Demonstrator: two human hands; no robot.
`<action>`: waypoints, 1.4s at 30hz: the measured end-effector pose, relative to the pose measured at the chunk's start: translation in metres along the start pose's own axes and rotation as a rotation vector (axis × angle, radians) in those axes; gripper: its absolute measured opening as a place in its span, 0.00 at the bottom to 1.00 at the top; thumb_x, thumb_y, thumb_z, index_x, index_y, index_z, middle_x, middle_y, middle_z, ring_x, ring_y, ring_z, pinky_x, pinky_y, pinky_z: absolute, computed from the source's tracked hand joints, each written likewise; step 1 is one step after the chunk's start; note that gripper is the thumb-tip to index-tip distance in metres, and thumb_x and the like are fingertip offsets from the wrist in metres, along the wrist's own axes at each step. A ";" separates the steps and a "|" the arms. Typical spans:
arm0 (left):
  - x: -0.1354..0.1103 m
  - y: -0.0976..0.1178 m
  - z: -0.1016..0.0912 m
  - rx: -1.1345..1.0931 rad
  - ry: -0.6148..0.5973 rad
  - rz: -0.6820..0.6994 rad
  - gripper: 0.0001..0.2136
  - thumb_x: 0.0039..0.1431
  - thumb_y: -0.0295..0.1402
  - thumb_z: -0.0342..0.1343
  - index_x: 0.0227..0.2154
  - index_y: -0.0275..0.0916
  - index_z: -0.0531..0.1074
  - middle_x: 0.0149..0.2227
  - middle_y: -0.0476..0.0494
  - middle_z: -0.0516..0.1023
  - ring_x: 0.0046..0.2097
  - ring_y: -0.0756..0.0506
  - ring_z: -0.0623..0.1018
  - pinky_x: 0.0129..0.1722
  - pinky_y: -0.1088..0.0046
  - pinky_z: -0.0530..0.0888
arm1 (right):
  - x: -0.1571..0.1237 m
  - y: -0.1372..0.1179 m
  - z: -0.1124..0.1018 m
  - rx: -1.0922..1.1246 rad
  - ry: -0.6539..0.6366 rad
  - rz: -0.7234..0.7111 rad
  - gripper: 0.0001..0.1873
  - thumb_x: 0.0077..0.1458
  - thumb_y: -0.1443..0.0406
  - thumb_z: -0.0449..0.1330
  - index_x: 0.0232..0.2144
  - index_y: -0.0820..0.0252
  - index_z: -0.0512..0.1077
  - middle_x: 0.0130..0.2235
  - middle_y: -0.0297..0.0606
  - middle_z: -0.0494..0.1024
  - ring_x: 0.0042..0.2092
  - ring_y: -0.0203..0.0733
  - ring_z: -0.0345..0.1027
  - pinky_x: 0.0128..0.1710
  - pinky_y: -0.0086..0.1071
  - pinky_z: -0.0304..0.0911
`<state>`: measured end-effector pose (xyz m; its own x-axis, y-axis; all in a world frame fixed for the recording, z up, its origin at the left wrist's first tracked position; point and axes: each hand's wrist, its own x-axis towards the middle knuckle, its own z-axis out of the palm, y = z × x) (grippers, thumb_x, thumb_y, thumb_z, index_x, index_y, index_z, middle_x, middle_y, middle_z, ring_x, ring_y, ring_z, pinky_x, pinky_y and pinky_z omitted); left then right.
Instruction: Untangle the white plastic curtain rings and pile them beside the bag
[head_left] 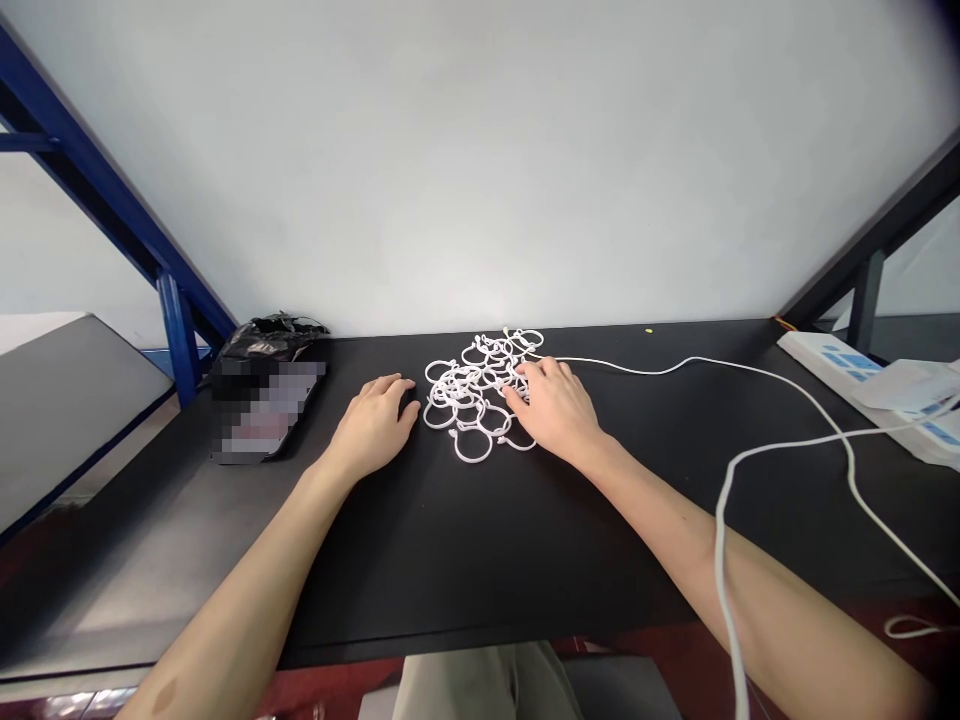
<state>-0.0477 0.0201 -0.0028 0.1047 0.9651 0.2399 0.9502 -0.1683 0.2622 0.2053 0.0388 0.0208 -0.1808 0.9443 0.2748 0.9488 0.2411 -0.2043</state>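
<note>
A loose pile of several white open rings (472, 445), which look like shower curtain rings with small knobbed ends, lies on the black table (450, 540). Just left of the pile, my left hand (373, 425) rests on the tabletop, fingers apart, holding nothing. My right hand (556, 408) lies over the pile's right side, its thumb and fingers spread against the rings there. Part of the pile is hidden under that hand.
At the left stands a black plastic bag (270, 340), partly blurred out. A white cord (724, 480) loops across the right side and over my right forearm. A white and blue box (847, 365) sits at the right edge. Behind is a pale wall (480, 180).
</note>
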 end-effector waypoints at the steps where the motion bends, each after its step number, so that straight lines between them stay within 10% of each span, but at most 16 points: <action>1: 0.000 0.000 0.000 -0.003 0.006 0.005 0.21 0.66 0.40 0.44 0.55 0.35 0.70 0.60 0.33 0.70 0.63 0.33 0.66 0.59 0.51 0.67 | 0.000 0.000 0.001 0.003 0.004 -0.004 0.20 0.64 0.55 0.51 0.49 0.61 0.72 0.48 0.50 0.73 0.52 0.56 0.66 0.50 0.47 0.65; 23: -0.002 0.025 -0.008 -0.168 0.071 0.064 0.06 0.61 0.35 0.52 0.29 0.42 0.70 0.38 0.44 0.79 0.44 0.39 0.73 0.46 0.59 0.70 | -0.013 -0.019 -0.006 0.257 0.104 -0.285 0.17 0.63 0.60 0.54 0.51 0.60 0.71 0.50 0.46 0.72 0.54 0.51 0.65 0.51 0.46 0.69; 42: -0.010 0.029 -0.019 -0.238 0.137 0.158 0.13 0.67 0.33 0.42 0.37 0.44 0.73 0.29 0.48 0.76 0.34 0.45 0.74 0.35 0.71 0.70 | -0.017 -0.026 -0.002 0.277 0.040 -0.484 0.18 0.60 0.60 0.61 0.50 0.61 0.72 0.46 0.42 0.74 0.49 0.47 0.66 0.49 0.42 0.68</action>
<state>-0.0271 0.0015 0.0200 0.1893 0.8902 0.4144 0.8285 -0.3713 0.4192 0.1845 0.0165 0.0229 -0.5638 0.7031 0.4333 0.6555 0.7001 -0.2832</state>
